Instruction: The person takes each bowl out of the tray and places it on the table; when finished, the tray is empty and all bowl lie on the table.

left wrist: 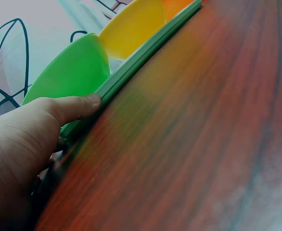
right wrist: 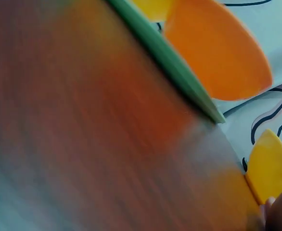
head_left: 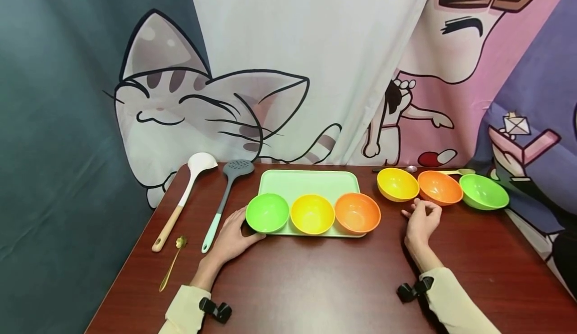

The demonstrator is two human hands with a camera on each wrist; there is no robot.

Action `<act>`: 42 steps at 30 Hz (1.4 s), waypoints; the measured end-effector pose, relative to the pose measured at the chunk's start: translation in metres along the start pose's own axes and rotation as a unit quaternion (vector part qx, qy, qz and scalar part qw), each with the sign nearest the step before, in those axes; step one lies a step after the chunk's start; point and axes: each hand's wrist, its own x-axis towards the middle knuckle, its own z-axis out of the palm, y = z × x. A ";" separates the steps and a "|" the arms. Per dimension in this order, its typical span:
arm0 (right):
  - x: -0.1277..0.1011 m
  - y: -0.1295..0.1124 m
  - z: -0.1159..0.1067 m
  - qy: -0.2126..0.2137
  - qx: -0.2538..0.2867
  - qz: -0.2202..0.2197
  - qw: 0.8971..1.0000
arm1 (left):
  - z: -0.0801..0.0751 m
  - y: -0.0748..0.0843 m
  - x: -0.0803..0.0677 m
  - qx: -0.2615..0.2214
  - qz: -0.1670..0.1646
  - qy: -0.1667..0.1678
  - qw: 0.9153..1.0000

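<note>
A pale green tray [head_left: 311, 181] bears a green bowl [head_left: 268, 214], a yellow bowl [head_left: 312, 215] and an orange bowl [head_left: 357, 214] in a row along its front. My left hand [head_left: 231, 238] holds the tray's front left corner, beside the green bowl. In the left wrist view the thumb [left wrist: 81, 107] lies on the tray's front edge; the other fingers are mostly hidden. On the right, my right hand [head_left: 422, 226] has loosely bent fingers and no visible object in them. It is just in front of another yellow bowl [head_left: 398, 185] and another orange bowl [head_left: 440, 189].
Another green bowl [head_left: 484, 192] ends the right-hand row, with a spoon handle [head_left: 464, 172] and other small utensils partly hidden behind. A white ladle [head_left: 173, 224], a grey slotted skimmer [head_left: 229, 184] and a small gold spoon [head_left: 168, 276] lie at left. A printed curtain [head_left: 288, 33] hangs behind the table.
</note>
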 end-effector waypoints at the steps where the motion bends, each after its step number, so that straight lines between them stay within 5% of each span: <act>1: -0.001 0.002 -0.001 -0.008 0.011 -0.018 1.000 | 0.000 0.000 0.000 -0.001 -0.003 -0.001 1.000; 6: -0.006 0.007 -0.003 -0.032 0.051 -0.067 0.996 | -0.001 0.001 0.001 -0.001 -0.006 -0.003 1.000; 12: -0.029 0.006 0.002 -0.048 0.056 -0.071 0.995 | -0.002 -0.001 0.000 0.007 -0.001 0.003 1.000; 18: -0.052 0.009 0.012 -0.130 0.003 -0.077 0.989 | -0.004 -0.003 0.000 0.010 0.002 0.010 1.000; 26: -0.059 0.013 0.013 -0.183 -0.083 -0.066 0.977 | -0.002 0.000 -0.001 -0.005 -0.005 -0.004 1.000; 42: -0.061 0.019 0.021 -0.202 -0.176 -0.078 0.960 | -0.002 0.002 -0.001 -0.002 0.002 0.001 1.000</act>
